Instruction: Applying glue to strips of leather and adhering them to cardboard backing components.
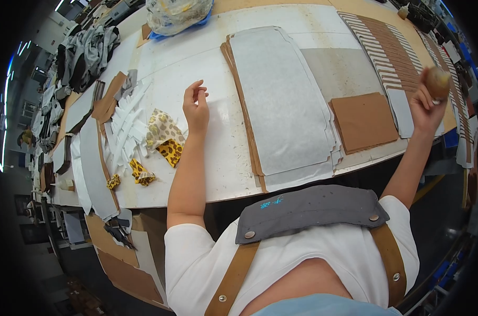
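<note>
My left hand (195,106) hovers over the white work table (219,150), its fingers loosely curled, and nothing shows in it. To its right lies a tall stack of large white-faced sheets (278,106) with brown edges. My right hand (425,104) is raised at the table's right side. It grips a translucent squeeze bottle (438,83) with amber-coloured contents, slightly blurred. Below and left of that hand is a pile of square brown sheets (365,122). Behind the bottle run overlapping rows of brown-and-white strips (389,47).
Left of my left arm lie leopard-print fabric scraps (170,152) and a heap of white strips (128,118). Long grey-white panels (93,162) overhang the front edge. A plastic-wrapped bundle (177,15) sits at the back. Below stands a cardboard box (124,272).
</note>
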A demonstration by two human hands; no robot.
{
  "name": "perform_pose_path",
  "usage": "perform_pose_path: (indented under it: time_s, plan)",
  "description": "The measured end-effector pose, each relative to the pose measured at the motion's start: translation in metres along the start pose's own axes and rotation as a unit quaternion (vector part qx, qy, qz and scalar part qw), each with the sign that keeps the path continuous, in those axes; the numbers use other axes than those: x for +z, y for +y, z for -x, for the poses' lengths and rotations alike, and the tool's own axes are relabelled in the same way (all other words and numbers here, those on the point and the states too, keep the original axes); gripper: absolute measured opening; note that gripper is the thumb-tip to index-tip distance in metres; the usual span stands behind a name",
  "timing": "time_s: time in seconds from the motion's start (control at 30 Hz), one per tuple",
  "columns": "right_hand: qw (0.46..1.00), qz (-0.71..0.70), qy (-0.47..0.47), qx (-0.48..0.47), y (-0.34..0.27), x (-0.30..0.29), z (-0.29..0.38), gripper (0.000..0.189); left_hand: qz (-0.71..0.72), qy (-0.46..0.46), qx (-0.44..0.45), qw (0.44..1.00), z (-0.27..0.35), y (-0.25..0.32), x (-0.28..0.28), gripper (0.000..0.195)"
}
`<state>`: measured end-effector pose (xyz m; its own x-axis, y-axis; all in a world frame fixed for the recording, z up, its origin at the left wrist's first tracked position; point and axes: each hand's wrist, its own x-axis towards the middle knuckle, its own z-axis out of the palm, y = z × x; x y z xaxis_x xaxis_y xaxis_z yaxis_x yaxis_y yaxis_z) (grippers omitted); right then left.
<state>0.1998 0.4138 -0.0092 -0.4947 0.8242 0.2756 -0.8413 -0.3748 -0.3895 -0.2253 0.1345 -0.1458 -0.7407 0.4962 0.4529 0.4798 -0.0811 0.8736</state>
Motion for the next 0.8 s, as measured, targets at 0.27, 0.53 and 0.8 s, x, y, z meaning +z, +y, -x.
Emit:
perform_pose_path:
  time_s: [0.27, 0.53, 0.8]
  plan:
    - [0.973, 0.023, 0.109, -0.200, -0.095, -0.066, 0.070, 0.057, 0.001, 0.059, -0.022, 0.998, 0.003, -0.023, -0.008, 0.023]
    - [0.972, -0.022, 0.135, -0.190, -0.109, -0.084, 0.066, 0.065, -0.061, 0.068, -0.096, 0.991, 0.009, 0.010, -0.013, 0.024]
    - [0.970, -0.030, 0.179, -0.164, -0.071, -0.081, 0.045, 0.059, -0.068, 0.113, -0.100, 0.986, 0.025, 0.048, -0.034, 0.026]
